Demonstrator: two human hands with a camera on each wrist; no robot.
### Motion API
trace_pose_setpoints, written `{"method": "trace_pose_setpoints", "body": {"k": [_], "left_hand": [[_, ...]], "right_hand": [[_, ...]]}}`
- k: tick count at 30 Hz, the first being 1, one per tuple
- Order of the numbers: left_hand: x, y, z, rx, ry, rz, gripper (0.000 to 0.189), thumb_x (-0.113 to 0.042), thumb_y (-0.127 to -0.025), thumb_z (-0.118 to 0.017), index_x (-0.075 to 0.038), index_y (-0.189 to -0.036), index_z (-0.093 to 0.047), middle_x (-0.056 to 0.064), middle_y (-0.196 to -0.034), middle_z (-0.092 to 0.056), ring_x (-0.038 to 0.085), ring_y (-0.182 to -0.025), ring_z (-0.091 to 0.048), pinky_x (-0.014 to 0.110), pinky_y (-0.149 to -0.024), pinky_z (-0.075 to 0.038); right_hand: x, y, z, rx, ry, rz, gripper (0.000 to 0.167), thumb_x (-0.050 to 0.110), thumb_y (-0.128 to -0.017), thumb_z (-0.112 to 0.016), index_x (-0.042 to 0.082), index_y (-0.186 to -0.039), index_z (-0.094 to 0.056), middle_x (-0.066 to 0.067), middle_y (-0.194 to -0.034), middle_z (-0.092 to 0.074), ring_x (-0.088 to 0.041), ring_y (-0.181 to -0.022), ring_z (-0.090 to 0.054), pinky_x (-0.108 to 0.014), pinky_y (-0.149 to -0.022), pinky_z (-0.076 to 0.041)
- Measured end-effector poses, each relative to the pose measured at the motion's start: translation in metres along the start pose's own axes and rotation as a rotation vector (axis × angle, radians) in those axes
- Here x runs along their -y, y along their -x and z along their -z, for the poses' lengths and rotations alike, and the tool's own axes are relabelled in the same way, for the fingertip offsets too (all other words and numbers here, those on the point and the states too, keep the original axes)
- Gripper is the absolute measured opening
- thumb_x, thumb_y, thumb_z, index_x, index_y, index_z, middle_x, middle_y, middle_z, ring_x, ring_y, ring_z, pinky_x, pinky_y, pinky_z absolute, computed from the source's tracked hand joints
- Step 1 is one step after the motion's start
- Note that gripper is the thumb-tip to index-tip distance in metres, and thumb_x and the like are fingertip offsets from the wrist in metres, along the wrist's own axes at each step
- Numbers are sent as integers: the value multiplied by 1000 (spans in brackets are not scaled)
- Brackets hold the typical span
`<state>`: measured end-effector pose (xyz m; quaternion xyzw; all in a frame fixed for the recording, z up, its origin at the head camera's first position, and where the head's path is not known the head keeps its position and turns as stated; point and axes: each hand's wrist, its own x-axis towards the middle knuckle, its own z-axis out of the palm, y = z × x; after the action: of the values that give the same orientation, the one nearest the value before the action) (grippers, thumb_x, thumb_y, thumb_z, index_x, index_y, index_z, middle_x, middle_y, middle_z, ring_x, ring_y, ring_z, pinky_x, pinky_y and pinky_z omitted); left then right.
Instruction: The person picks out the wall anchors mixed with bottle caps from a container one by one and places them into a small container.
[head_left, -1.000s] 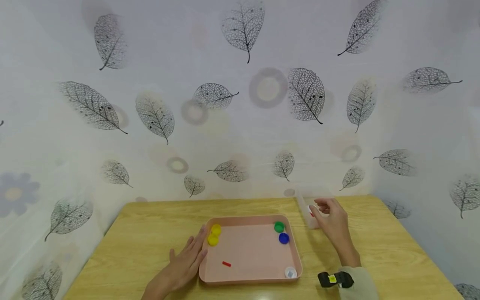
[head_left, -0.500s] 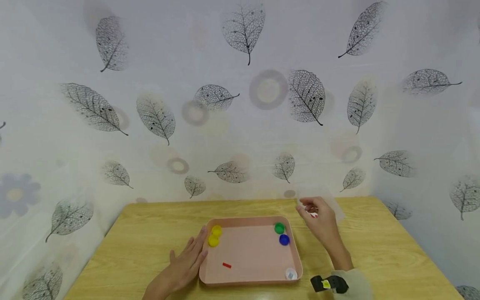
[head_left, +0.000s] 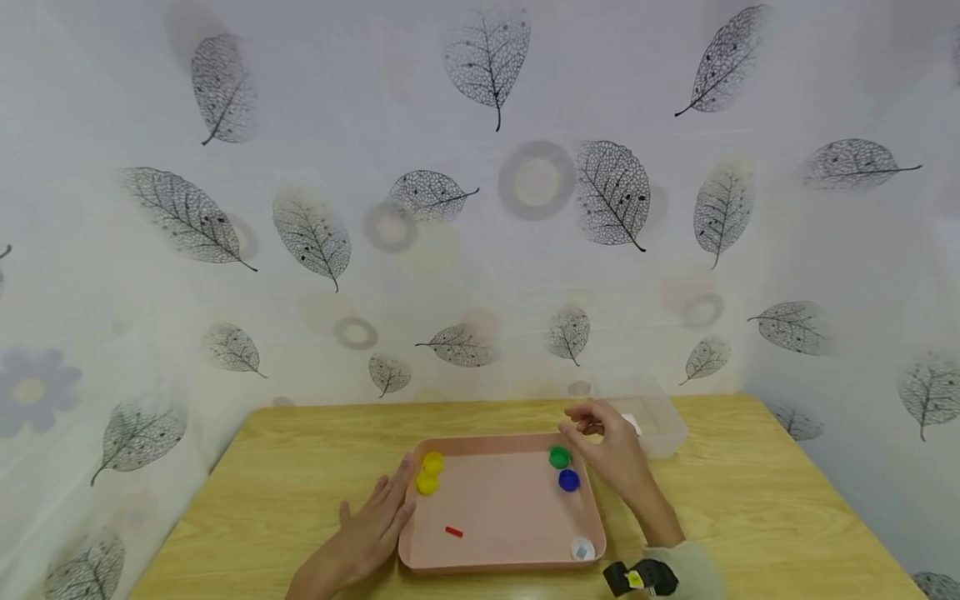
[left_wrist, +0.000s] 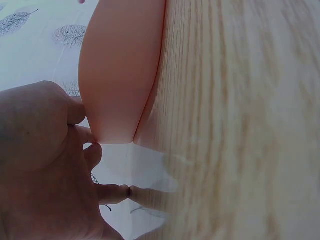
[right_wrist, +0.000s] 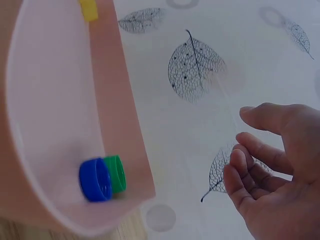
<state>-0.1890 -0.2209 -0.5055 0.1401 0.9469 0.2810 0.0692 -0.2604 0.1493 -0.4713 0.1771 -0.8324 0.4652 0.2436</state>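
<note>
A pink tray [head_left: 502,508] lies on the wooden table. My left hand [head_left: 367,529] rests along its left rim with fingers stretched out. In the left wrist view, some of those fingers [left_wrist: 77,110] touch the tray's outer wall. Over the tray's far right corner hovers my right hand [head_left: 611,442], fingers loosely bent. The right wrist view shows nothing between its thumb and fingers. Just below it sit a green bottle cap [head_left: 559,457] and a blue bottle cap [right_wrist: 95,180]. Behind that hand stands a clear plastic box [head_left: 663,421] with a small white thing [head_left: 632,423] inside.
Two yellow caps [head_left: 429,472] lie at the tray's left side. Nearer the front are a short red stick [head_left: 453,532] and, in the right corner, a white round cap [head_left: 582,548]. A leaf-patterned sheet [head_left: 480,250] hangs behind the table [head_left: 322,442].
My right hand has moved left, out from the clear box to above the tray's far right corner. The left hand has stayed on the tray's rim.
</note>
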Motion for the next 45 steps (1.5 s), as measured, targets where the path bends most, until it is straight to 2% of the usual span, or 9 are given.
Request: {"method": "trace_pose_setpoints", "body": {"k": [6, 10, 14, 23, 28, 30, 36, 42, 45], "left_hand": [[-1, 0, 0, -3, -1, 2, 63, -43, -113, -31, -22, -167, -7, -3, -172, -8, 44, -153, -19, 90, -97, 6], [0, -1, -1, -5, -3, 5, 63, -44, -113, -31, -23, -167, -7, -3, -172, -8, 43, -153, -19, 90, -97, 6], [0, -1, -1, -7, -5, 6, 63, -44, -113, -31, -23, -167, -7, -2, -172, -9, 43, -153, -19, 90, -97, 6], [-1, -1, -1, -12, -16, 7, 63, -44, -113, -32, -23, -167, -8, -3, -172, -9, 43, -153, -20, 90, -97, 4], [-1, -1, -1, -10, -15, 10, 63, -44, -113, -31, -23, -167, -8, -3, -172, -9, 42, -153, -19, 90, -98, 5], [-1, -1, -1, -9, -17, 7, 62, -44, -113, -30, -23, -167, -7, -2, -172, -9, 43, -153, -19, 90, -98, 5], [-2, 1, 0, -13, -17, 6, 62, -44, -113, -30, -24, -167, -7, -3, -171, -11, 43, -153, -20, 89, -99, 4], [-3, 2, 0, -20, -24, 13, 62, -46, -113, -30, -25, -167, -8, -3, -171, -13, 42, -153, -22, 88, -100, 3], [-3, 2, -1, -26, -22, 16, 62, -46, -113, -30, -26, -167, -9, -4, -171, -13, 41, -153, -22, 88, -101, 3]], "right_hand": [[10, 2, -10, 38, -66, -4, 21, 1, -86, -81, 2, -105, -73, -6, -95, -69, -12, -80, -63, -36, -74, -59], [14, 3, -20, 38, -80, 58, 22, -5, -83, -81, 1, -102, -73, -10, -93, -69, -17, -78, -64, -35, -69, -59], [17, 5, -27, 54, -90, 90, 21, -5, -82, -82, 3, -100, -73, -8, -91, -67, -22, -76, -64, -36, -66, -59], [25, 11, -44, 154, -86, 34, 17, 3, -85, -83, 5, -98, -73, -2, -86, -64, -9, -76, -60, -33, -69, -59], [29, 14, -55, 159, -68, 166, 17, 3, -81, -86, 8, -93, -74, -4, -80, -66, -9, -70, -62, -29, -64, -59], [31, 16, -58, 171, -57, 187, 17, 5, -81, -86, 9, -92, -74, -3, -80, -67, -9, -69, -62, -27, -63, -59], [40, 26, -68, 331, -122, 44, 12, 13, -91, -80, 8, -99, -73, -5, -93, -70, -8, -79, -62, -26, -72, -57], [46, 31, -79, 420, -134, 1, 14, 15, -92, -79, 7, -101, -70, -3, -96, -67, -8, -82, -60, -25, -76, -57], [48, 33, -83, 448, -146, -20, 17, 15, -92, -79, 5, -102, -70, -7, -97, -68, -9, -83, -60, -24, -77, -56]]}}
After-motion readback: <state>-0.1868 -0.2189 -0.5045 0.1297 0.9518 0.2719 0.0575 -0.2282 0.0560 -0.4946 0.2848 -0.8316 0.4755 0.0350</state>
